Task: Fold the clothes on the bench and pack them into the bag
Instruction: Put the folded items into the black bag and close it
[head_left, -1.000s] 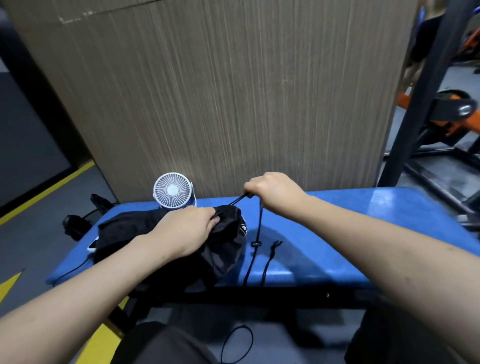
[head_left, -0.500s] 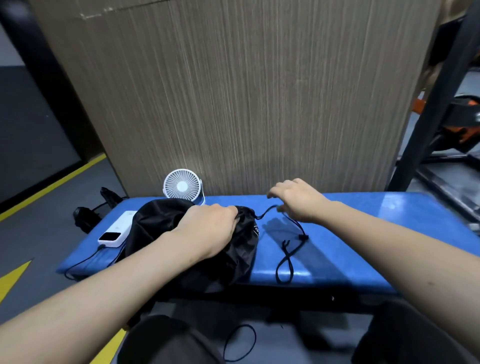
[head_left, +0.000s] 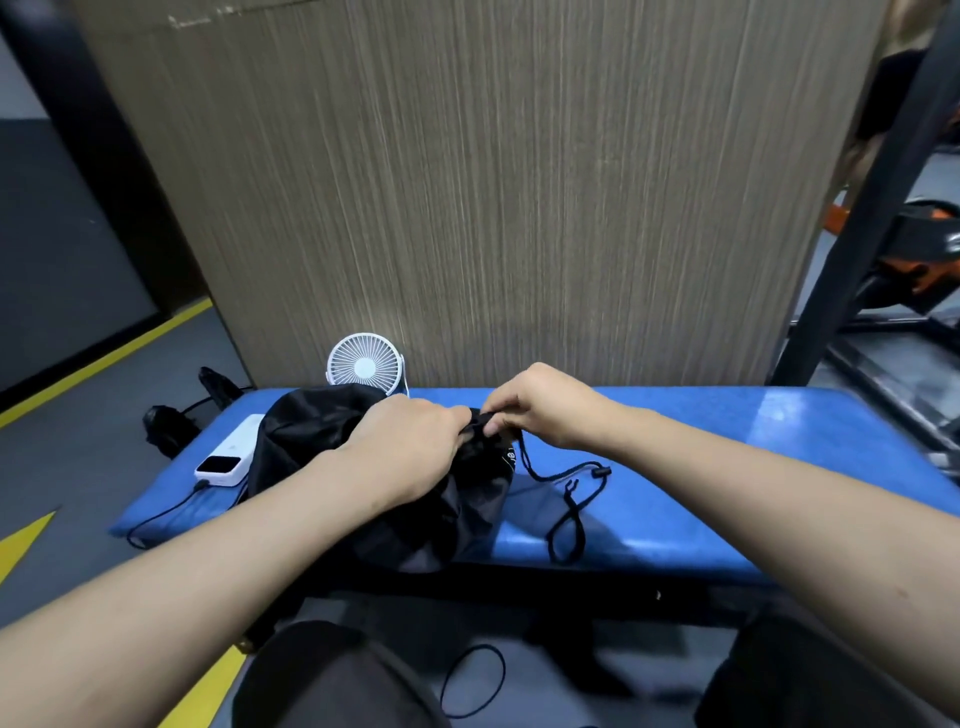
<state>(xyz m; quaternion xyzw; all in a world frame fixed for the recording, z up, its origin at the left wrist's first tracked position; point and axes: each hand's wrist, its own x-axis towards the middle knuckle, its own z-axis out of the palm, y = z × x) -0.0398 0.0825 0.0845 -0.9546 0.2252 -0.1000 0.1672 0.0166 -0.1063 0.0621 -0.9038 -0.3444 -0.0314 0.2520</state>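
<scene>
A black drawstring bag (head_left: 322, 441) lies bulging on the left part of the blue bench (head_left: 727, 467). Its gathered mouth points right. My left hand (head_left: 410, 447) grips the bunched fabric at the mouth. My right hand (head_left: 540, 410) pinches the same gathered mouth from the right side. The bag's black drawstring (head_left: 576, 499) lies slack on the bench to the right of the mouth, looped toward the front edge, with a cord stopper on it. No loose clothes are visible on the bench.
A small white fan (head_left: 365, 364) stands behind the bag against the brown wall panel. A white power bank (head_left: 228, 460) with a cable lies at the bench's left end. Black gym frame bars (head_left: 872, 208) rise at the right. My knees are below the bench's front edge.
My right hand let go of the taut drawstring, which dropped slack onto the bench, then came back left to the bag's mouth. My left hand kept hold of the mouth.
</scene>
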